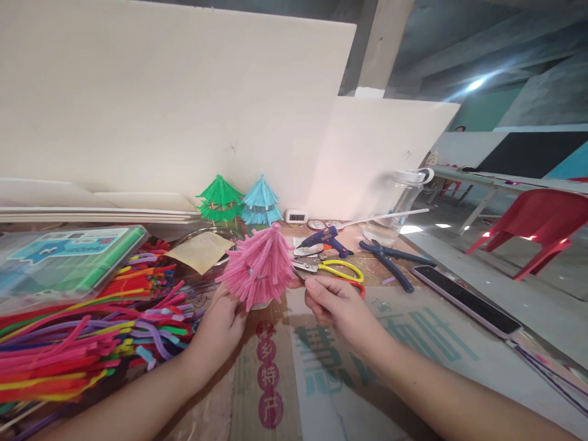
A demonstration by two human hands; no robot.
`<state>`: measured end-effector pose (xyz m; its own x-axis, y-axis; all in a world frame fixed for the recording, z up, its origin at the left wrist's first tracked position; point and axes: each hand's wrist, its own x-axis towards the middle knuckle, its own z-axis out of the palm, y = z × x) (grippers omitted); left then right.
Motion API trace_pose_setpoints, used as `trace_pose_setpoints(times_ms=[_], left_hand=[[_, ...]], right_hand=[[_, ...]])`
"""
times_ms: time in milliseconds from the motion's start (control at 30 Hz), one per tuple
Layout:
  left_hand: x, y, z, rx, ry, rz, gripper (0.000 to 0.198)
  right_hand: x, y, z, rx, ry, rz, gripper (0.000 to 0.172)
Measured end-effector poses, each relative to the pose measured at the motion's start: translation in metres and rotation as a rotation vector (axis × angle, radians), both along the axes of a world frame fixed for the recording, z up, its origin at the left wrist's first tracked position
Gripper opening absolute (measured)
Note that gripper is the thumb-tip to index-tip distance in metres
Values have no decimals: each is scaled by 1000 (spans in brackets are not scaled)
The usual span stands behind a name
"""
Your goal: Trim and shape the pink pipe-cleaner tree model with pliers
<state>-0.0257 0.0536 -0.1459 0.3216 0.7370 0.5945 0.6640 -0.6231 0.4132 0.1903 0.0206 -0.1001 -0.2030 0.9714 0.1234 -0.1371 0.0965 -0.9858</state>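
A pink pipe-cleaner pagoda model (263, 269) with a tiered, pointed roof stands upright in front of me. My left hand (225, 315) is closed around its lower left part, with the fingertips hidden behind the roof. Just right of the model, my right hand (337, 306) is pinched shut, thumb against fingers. Something thin and dark shows at its fingertips, pointing toward the pink roof; its kind is unclear. Behind stand a green pagoda model (220, 199) and a light blue pagoda model (261, 201) of similar make.
Colourful pipe cleaners (87, 343) heap up at left beside a clear plastic case (68, 260). Yellow-and-red-handled scissors (340, 269), a blue glue gun (324, 241), blue pliers (392, 263) and a phone (466, 300) lie on the right. A clear jug (395, 202) stands behind.
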Motion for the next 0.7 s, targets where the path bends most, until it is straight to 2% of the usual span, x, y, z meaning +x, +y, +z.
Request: trace_pose_setpoints(times_ms=[500, 700], left_hand=[[-1, 1, -1, -24, 9, 12, 26], [0, 0, 0, 6, -16, 7, 28]], right_hand=[[0, 0, -1, -12, -27, -7, 53], [-2, -1, -1, -23, -46, 41, 50]])
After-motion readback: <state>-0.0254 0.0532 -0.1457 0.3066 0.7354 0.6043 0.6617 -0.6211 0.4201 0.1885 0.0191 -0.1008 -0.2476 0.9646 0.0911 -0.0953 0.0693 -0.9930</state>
